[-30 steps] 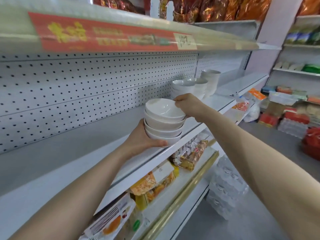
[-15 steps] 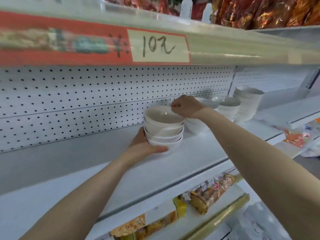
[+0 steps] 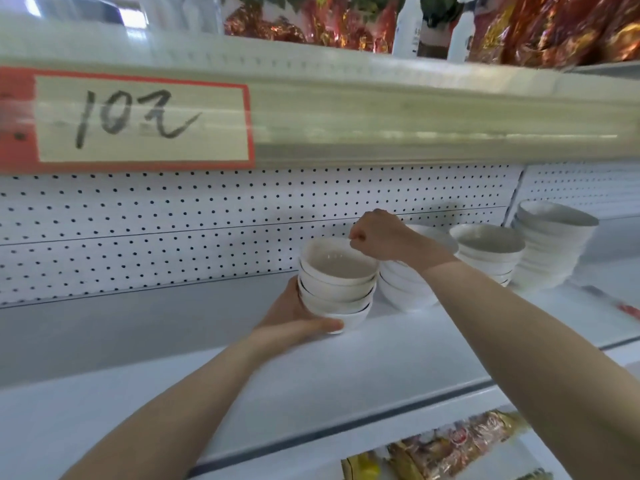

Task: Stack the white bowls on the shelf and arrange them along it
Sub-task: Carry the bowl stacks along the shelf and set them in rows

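Stack of white bowls [image 3: 336,284], approx four nested, sat on the white shelf [image 3: 363,368], near the pegboard back panel [image 3: 173,230]. My left hand [image 3: 294,323] was wrapped round the stack's lower left side, thumb across the bottom bowl's front. My right hand [image 3: 384,233] had its fingers pinched shut on the top bowl's rim at the right. Just beside it to the right stood a second bowl stack [image 3: 405,289], partly hidden by my wrist, then a third [image 3: 491,251] & a taller fourth [image 3: 550,247]. Handwritten price tag [image 3: 138,119] hung on the shelf edge above.
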Action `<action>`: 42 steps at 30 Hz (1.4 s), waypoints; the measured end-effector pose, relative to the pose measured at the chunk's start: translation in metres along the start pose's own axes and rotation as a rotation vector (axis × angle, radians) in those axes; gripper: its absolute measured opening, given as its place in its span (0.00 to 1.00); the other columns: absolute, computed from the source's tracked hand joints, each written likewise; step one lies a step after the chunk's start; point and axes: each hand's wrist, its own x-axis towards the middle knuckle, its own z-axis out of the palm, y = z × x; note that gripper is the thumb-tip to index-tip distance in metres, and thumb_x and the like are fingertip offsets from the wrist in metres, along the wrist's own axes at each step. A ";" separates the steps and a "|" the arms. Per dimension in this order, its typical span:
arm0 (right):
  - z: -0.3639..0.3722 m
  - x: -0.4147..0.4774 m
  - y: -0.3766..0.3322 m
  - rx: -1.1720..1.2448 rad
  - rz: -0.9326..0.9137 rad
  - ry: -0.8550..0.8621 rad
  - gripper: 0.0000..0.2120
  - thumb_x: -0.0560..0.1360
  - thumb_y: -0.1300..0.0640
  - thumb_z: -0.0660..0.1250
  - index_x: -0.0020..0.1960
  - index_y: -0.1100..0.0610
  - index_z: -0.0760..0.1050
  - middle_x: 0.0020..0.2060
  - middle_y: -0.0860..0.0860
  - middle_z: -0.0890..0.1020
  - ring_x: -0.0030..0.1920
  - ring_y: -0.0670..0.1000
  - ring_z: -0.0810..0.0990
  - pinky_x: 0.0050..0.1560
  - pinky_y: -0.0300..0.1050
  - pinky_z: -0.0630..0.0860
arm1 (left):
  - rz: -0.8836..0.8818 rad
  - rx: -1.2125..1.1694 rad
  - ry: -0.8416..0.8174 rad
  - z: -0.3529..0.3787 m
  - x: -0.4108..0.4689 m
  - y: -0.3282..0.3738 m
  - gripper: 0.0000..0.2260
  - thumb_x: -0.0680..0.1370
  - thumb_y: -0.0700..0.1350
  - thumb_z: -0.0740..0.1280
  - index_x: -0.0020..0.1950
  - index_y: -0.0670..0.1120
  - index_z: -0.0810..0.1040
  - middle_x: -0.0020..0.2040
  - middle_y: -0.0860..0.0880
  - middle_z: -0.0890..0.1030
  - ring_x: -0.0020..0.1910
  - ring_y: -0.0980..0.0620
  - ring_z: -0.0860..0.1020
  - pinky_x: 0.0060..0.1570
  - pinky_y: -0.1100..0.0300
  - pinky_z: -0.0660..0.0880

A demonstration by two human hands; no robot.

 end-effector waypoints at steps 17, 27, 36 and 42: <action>0.005 0.009 0.009 0.069 -0.086 -0.001 0.11 0.77 0.59 0.60 0.44 0.59 0.80 0.41 0.50 0.77 0.45 0.53 0.76 0.47 0.44 0.72 | -0.048 0.143 -0.016 -0.001 0.011 -0.007 0.47 0.64 0.55 0.81 0.75 0.55 0.56 0.72 0.62 0.67 0.72 0.66 0.65 0.74 0.53 0.62; 0.010 0.008 0.010 0.094 -0.104 -0.004 0.16 0.77 0.62 0.58 0.31 0.57 0.64 0.27 0.53 0.69 0.30 0.51 0.65 0.37 0.44 0.65 | -0.055 0.240 -0.066 -0.007 0.012 0.002 0.47 0.64 0.57 0.81 0.75 0.57 0.57 0.72 0.62 0.69 0.72 0.64 0.65 0.73 0.52 0.64; 0.010 -0.001 -0.003 -0.033 -0.124 0.063 0.15 0.82 0.57 0.53 0.62 0.53 0.75 0.48 0.57 0.79 0.53 0.57 0.73 0.55 0.50 0.71 | -0.141 0.603 0.034 -0.036 -0.006 0.007 0.33 0.69 0.59 0.77 0.70 0.53 0.69 0.62 0.60 0.75 0.62 0.61 0.74 0.62 0.61 0.70; -0.001 -0.017 -0.057 -0.115 -0.289 0.221 0.17 0.81 0.58 0.57 0.69 0.54 0.70 0.59 0.55 0.79 0.61 0.59 0.72 0.59 0.54 0.71 | -0.080 0.903 0.096 -0.078 -0.049 0.033 0.29 0.75 0.54 0.72 0.73 0.52 0.68 0.69 0.55 0.73 0.67 0.53 0.72 0.65 0.59 0.68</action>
